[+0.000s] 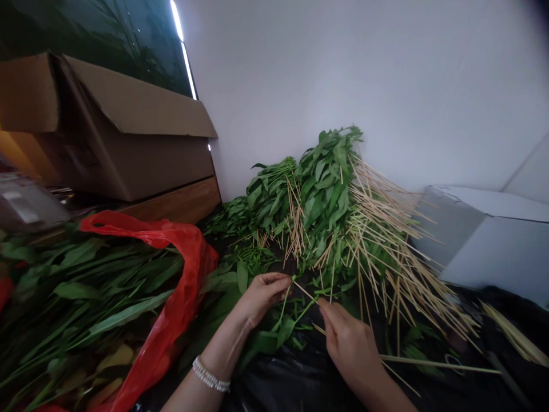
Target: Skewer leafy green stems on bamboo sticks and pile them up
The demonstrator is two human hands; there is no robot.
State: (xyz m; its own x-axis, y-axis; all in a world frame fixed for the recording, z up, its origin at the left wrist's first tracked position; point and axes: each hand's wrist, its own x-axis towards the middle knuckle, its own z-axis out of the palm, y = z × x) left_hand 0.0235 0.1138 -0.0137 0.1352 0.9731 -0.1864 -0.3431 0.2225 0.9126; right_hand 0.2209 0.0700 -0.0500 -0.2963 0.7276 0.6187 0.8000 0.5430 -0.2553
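Note:
My left hand [266, 293], with a beaded bracelet [209, 377] at the wrist, is closed in a pinch on a green leafy stem [285, 304] at one end of a thin wooden skewer [303, 290]. The skewer runs across to my right hand [348, 337], whose fingers are closed around it. A second stem crosses the skewer just ahead of the right fingertips. Leaves [281, 335] hang down from these stems between the hands. Behind them lies a big pile of leafy greens [328, 171] on skewers, with many bare skewer ends [398, 257] fanned out to the right.
At the left a red plastic bag [189, 252] holds long leafy stems [86, 303]. Behind it stands an open cardboard box [163, 160]. A white box [501, 246] sits at the right, near loose pale sticks [512, 332]. Black plastic sheeting [291, 380] lies below my hands.

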